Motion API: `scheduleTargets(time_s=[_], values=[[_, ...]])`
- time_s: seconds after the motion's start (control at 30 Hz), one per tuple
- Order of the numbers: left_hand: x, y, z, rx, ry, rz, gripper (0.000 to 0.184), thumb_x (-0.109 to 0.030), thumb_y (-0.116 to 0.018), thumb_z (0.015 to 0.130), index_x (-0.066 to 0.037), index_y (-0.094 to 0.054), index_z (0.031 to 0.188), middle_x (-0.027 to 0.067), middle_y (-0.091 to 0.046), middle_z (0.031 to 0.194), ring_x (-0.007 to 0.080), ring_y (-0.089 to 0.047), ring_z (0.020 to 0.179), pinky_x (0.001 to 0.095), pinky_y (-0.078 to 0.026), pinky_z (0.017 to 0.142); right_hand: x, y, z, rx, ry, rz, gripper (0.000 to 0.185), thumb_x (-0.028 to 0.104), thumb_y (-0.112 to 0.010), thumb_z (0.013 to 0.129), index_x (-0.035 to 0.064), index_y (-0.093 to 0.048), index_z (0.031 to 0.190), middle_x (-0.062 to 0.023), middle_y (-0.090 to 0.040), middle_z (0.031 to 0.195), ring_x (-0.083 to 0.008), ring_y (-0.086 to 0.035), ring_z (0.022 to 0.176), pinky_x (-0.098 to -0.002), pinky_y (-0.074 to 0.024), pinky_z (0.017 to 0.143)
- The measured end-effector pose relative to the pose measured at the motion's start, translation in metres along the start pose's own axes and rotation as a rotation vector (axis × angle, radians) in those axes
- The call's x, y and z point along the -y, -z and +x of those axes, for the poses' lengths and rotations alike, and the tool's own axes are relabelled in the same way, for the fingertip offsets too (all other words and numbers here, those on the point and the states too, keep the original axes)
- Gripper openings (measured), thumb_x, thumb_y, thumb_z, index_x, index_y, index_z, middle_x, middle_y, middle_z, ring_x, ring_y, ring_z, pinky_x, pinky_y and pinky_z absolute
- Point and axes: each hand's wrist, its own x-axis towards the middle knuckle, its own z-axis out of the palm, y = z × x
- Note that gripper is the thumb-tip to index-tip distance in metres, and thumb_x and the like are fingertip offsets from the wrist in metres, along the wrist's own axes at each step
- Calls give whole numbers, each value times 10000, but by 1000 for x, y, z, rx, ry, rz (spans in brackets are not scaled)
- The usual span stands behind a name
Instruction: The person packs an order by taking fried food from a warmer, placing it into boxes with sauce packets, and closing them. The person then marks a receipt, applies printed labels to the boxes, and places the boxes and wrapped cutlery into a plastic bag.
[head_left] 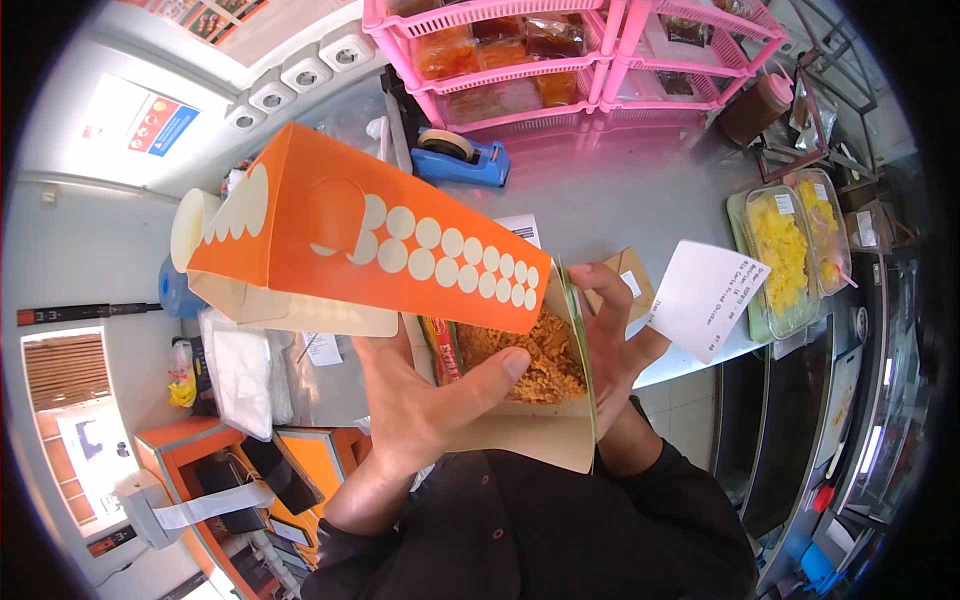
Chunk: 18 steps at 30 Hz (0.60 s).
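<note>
An orange cardboard food box (400,230) with cream dots is held in front of my chest, its lid raised toward the upper left. Inside, a piece of fried chicken (545,365) lies beside a red sachet (443,350). My left hand (420,405) grips the box's left side, the thumb reaching over the opening by the chicken. On the opposite side, my right hand (615,350) is wrapped around the box wall. A printed order slip (710,300) sticks out at the right hand's fingers; whether they pinch it I cannot tell.
Behind the box stretches a metal counter (600,210) with a blue tape dispenser (462,160). Pink stacked baskets (500,125) of packets stand at the back. Clear containers of yellow food (780,250) sit right. A small brown box (615,285) lies behind my right hand; a receipt printer (147,508) is lower left.
</note>
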Motion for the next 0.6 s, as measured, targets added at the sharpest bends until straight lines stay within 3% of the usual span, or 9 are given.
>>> scheduleTargets(time_s=[0.1,0.17,0.3,0.33,0.4,0.5,0.6], values=[[0,-3,-1,-32,-8,-30,764,-36,-826,736,21,-412,1376,131,-550,1256,212,-563,1168,372,-472,990,0,0,1,-30,-32,28,1442,114,-938,635,250,141,1583,-277,-221,1514,-440,-356,1394,-519,-397,1112],[28,3,-2,-79,-67,-89,720,-129,-773,844,12,-367,1421,134,-524,1318,212,-528,1228,379,-442,1037,1,1,0,-74,-120,51,1478,89,-938,625,256,182,1576,-269,-215,1526,-429,-358,1396,-517,-403,1109],[27,5,4,-289,175,-436,655,-448,-453,1059,0,-313,1516,143,-426,1521,258,-410,1399,432,-315,1164,-4,21,-8,-44,-343,54,1460,-1,-899,640,257,188,1580,-242,-225,1564,-378,-364,1409,-505,-405,1111],[44,18,5,-298,236,-494,613,-446,-355,1092,-9,-314,1520,144,-434,1521,272,-428,1391,445,-326,1166,-6,25,-17,-40,-417,50,1440,-10,-889,651,248,176,1585,-239,-234,1566,-368,-363,1412,-502,-405,1111],[83,31,4,-322,262,-439,629,-460,-355,1089,-8,-307,1524,150,-436,1522,281,-427,1395,437,-323,1170,-11,30,-38,-28,-572,-32,1339,0,-850,716,202,133,1601,-218,-278,1576,-344,-360,1429,-500,-414,1106],[144,53,-6,-316,370,-417,650,-477,-342,1087,-5,-296,1531,159,-437,1526,292,-426,1399,426,-326,1172,-17,43,-75,38,-879,-152,1308,46,-842,753,179,145,1600,-205,-292,1586,-360,-364,1434,-507,-422,1097],[197,72,-19,-287,537,-453,668,-491,-332,1085,1,-289,1536,167,-430,1532,297,-423,1404,425,-325,1176,-29,56,-118,34,-1032,-143,1304,110,-847,772,171,160,1598,-207,-356,1560,-383,-401,1411,-517,-430,1079]])
